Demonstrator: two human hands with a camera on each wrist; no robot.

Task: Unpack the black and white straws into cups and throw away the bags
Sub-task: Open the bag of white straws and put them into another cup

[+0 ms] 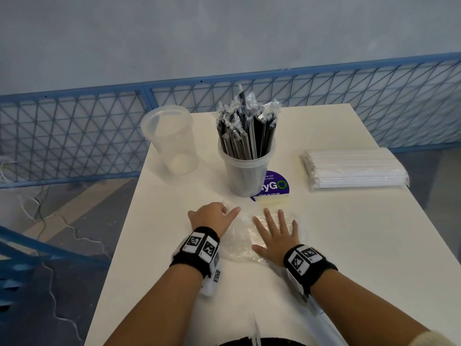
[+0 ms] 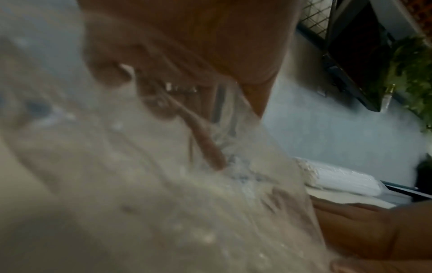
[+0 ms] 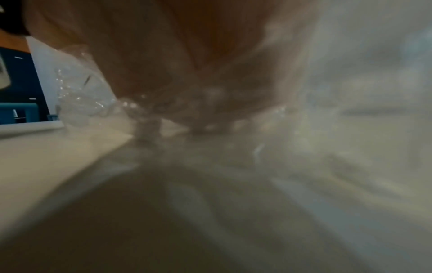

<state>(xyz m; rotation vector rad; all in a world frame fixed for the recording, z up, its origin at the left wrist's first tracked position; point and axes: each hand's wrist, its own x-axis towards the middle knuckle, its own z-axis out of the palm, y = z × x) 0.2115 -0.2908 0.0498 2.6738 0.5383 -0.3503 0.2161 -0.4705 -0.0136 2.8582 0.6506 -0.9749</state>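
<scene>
An empty clear plastic bag (image 1: 239,236) lies crumpled on the white table (image 1: 349,245) in front of me. My right hand (image 1: 277,231) presses flat on it with fingers spread. My left hand (image 1: 223,212) sits at the bag's left end, fingers curled into the plastic and thumb stretched out. The left wrist view is filled with the blurred bag (image 2: 163,184) beneath curled fingers (image 2: 112,73). Black straws (image 1: 247,128) in thin wrappers stand in a clear cup (image 1: 247,176). An empty clear cup (image 1: 172,141) stands to its left. A sealed pack of white straws (image 1: 354,169) lies at the right.
A round purple sticker (image 1: 277,186) is on the table behind the cup of black straws. A blue mesh railing (image 1: 99,126) runs behind the table. The table's left edge drops to the floor, where thin cables (image 1: 50,221) lie.
</scene>
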